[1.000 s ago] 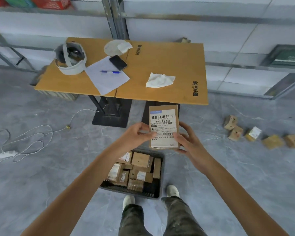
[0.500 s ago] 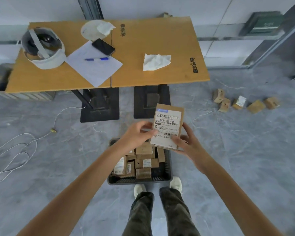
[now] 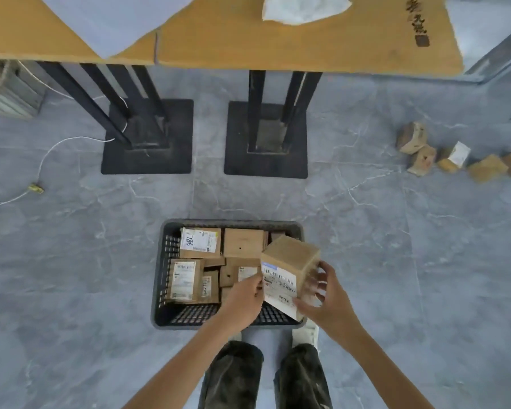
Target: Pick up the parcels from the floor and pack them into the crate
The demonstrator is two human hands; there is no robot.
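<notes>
I hold a brown cardboard parcel [image 3: 288, 268] with a white shipping label over the right side of the dark plastic crate [image 3: 163, 270]. My left hand [image 3: 242, 299] grips its left edge and my right hand [image 3: 326, 299] grips its right side. The parcel is tilted, label facing me. Several labelled parcels [image 3: 199, 242] lie packed inside the crate, mostly at its left and back. Several more parcels [image 3: 424, 159] lie in a row on the grey floor at the far right.
A wooden table [image 3: 337, 42] with two black pedestal bases [image 3: 266, 137] stands just beyond the crate, with paper and a crumpled tissue [image 3: 303, 8] on top. A white cable [image 3: 36, 188] trails on the floor at left. My feet stand right behind the crate.
My view has tipped down and closer to the crate. Both hands have lowered the parcel from chest height to just above the crate's right side and tilted it.
</notes>
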